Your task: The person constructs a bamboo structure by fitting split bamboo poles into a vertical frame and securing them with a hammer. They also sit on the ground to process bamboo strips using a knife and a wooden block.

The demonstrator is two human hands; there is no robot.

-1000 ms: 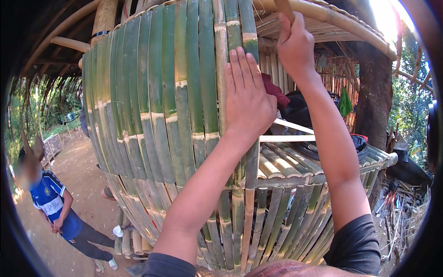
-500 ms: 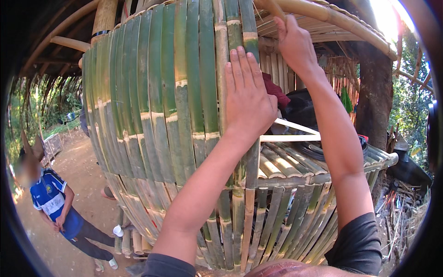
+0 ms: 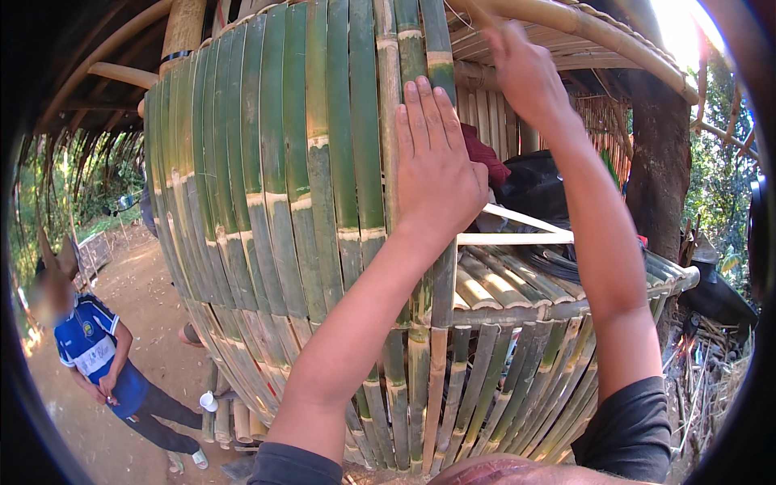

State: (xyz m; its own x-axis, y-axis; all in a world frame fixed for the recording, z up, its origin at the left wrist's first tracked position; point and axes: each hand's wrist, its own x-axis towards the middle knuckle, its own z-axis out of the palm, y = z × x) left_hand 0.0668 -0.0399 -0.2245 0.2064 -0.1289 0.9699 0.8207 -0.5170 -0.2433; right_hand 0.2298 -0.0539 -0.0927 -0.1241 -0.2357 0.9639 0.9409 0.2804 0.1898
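My left hand (image 3: 439,166) lies flat on the edge of an upright wall of split bamboo slats (image 3: 275,145), its fingers stretched upward and held side by side. Under the fingers runs a green bamboo slat (image 3: 437,40) with a pale node. Higher up and to the right, my right hand (image 3: 529,77) is closed around a light brown wooden handle (image 3: 482,12). Motion smears this handle, and its far end lies beyond the top of the picture.
A bamboo platform (image 3: 517,279) adjoins the wall on the right, with black and dark red cloth (image 3: 485,158) behind it. A thick dark post (image 3: 659,153) stands farther right. At the lower left, a person in a blue shirt (image 3: 89,339) stands on bare ground near a white cup (image 3: 208,402).
My right hand and forearm have shifted slightly to the right with the wooden handle. My left hand stays pressed on the slats.
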